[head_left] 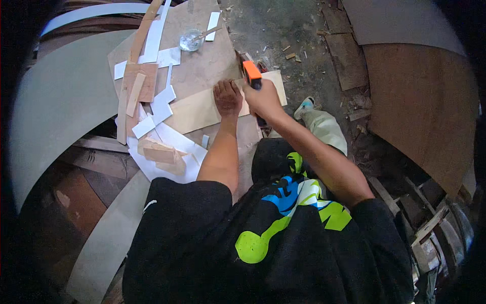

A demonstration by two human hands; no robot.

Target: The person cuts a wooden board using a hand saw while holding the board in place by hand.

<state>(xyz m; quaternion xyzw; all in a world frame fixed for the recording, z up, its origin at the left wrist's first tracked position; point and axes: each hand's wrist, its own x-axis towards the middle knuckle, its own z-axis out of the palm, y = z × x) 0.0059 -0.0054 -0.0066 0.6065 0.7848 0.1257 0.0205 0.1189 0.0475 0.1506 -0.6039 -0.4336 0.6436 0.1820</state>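
A pale, narrow plywood board [195,111] lies slantwise over the wide brown sheet that serves as a worktop [200,63]. My left hand [228,99], fingers curled together, presses down on this board near its middle. Close to the board's right end, my right hand [264,97] is closed around an orange-and-black handled tool [251,72]. The tool's orange end points up and away from me, and a black part shows below my fist. Its working end is hidden, so I cannot tell its exact kind.
A glass bowl [191,40] with a wooden stick stands at the far side of the worktop. White offcuts [161,106] and wood strips [135,93] lie at left. Large curved panels lean at left [61,96] and right [415,101]. Wood scraps [290,55] litter the floor.
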